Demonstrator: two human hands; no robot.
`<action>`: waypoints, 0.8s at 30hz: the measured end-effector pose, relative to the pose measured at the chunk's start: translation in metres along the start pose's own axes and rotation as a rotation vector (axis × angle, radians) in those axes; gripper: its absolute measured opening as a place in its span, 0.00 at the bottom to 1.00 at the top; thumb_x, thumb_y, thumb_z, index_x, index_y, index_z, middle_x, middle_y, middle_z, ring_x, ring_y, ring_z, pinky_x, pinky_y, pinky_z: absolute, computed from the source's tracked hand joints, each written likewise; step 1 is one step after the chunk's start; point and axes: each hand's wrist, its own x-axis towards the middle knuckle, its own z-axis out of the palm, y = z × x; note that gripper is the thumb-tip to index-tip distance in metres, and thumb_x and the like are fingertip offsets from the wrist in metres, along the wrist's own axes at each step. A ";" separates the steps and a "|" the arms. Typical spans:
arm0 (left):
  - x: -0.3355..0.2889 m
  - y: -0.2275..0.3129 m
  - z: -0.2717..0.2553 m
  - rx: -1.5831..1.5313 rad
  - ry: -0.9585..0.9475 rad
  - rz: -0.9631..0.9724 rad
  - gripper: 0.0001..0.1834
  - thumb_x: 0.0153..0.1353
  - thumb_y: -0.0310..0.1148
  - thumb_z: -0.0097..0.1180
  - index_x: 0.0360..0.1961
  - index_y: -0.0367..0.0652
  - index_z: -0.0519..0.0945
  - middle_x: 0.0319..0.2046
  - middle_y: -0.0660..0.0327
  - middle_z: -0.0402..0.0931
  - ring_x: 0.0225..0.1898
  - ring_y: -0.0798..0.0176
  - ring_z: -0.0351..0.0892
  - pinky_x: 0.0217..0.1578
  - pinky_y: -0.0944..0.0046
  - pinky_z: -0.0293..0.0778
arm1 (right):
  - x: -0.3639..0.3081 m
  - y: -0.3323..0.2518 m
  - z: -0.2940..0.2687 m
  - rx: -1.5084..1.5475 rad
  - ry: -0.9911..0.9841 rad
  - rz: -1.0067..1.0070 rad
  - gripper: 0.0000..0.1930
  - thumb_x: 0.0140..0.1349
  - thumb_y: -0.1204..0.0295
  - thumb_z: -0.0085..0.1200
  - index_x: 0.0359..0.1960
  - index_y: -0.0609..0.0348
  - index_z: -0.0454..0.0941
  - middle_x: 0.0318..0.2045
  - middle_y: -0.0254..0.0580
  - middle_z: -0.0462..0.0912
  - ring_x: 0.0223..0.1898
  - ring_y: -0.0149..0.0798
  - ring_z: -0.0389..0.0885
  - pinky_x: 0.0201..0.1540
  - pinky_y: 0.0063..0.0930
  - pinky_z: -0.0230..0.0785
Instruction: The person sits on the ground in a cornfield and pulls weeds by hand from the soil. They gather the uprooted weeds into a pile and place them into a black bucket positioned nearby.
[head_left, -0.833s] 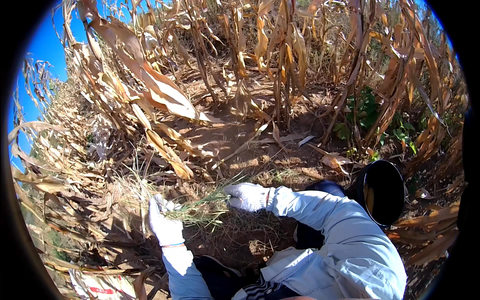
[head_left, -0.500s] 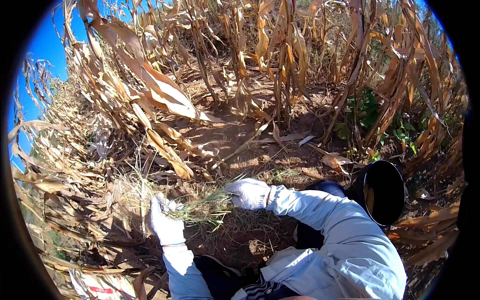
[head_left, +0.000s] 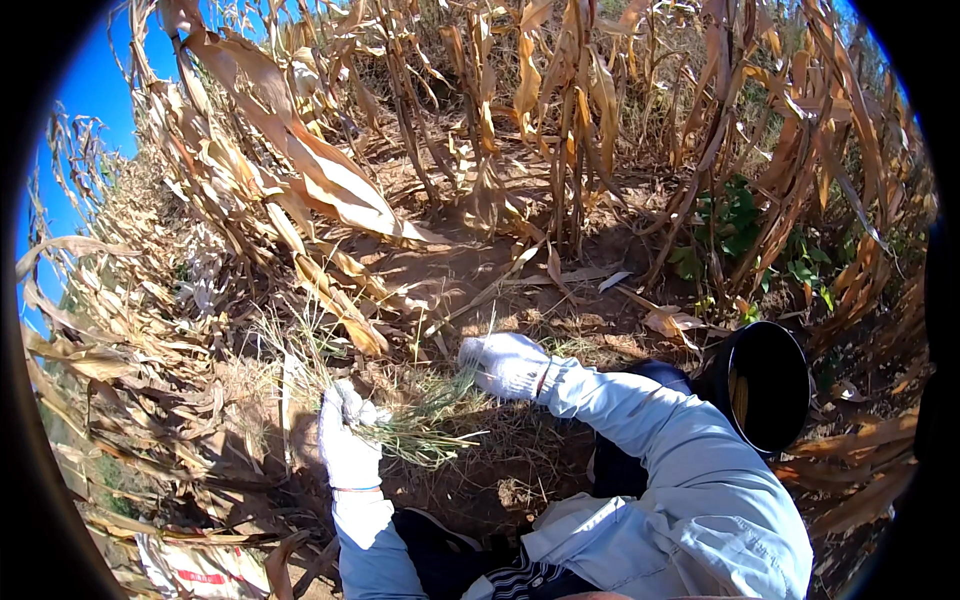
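My left hand (head_left: 348, 440), in a white knit glove, is closed around the base of a loose bunch of grass (head_left: 428, 430). The stems are green and straw-coloured, fanning out to the right just above the ground. At the upper right end of the bunch is my right hand (head_left: 508, 366), gloved the same way. Its fingers are curled in, with thin grass strands at the fingertips; the palm side is hidden.
Beside my right arm stands a black bucket (head_left: 765, 385), tilted, with a yellow corn cob (head_left: 739, 400) inside. Dry corn stalks (head_left: 575, 130) rise ahead. A white sack with red print (head_left: 205, 570) lies at lower left. Green leafy weeds (head_left: 735, 220) grow at right.
My left hand has shifted slightly right and down with the grass. The right hand has moved a little up and to the right.
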 end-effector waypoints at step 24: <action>0.004 -0.008 -0.006 0.100 -0.040 0.086 0.17 0.81 0.45 0.49 0.49 0.42 0.81 0.26 0.68 0.67 0.29 0.64 0.68 0.36 0.61 0.69 | 0.008 -0.016 -0.049 -0.286 0.197 -0.059 0.07 0.65 0.66 0.64 0.43 0.47 0.83 0.35 0.40 0.87 0.38 0.51 0.89 0.38 0.45 0.82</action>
